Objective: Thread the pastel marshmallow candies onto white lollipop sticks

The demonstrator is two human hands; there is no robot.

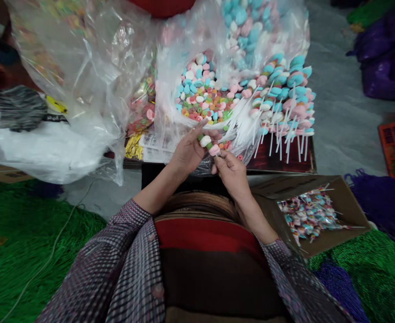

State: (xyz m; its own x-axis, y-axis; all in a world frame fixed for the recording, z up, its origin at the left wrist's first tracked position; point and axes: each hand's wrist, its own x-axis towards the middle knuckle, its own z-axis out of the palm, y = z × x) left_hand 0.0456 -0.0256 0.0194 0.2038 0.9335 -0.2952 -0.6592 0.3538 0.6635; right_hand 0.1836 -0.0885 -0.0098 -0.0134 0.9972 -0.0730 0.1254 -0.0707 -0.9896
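Between my hands is a candy skewer with white, green and pink pieces threaded in a row. My left hand is closed around its upper end, fingers along the candies. The fingers of my right hand pinch its lower end just below the pink piece. Right behind my hands lies an open plastic bag of loose candies, with blue, pink and white pieces and small coloured rings. White sticks are bunched at the bag's right side.
Finished candy skewers are piled at the table's right end, sticks forward. A cardboard box of wrapped skewers stands lower right. Large clear bags cover the left side. Green stringy bundles lie on the floor.
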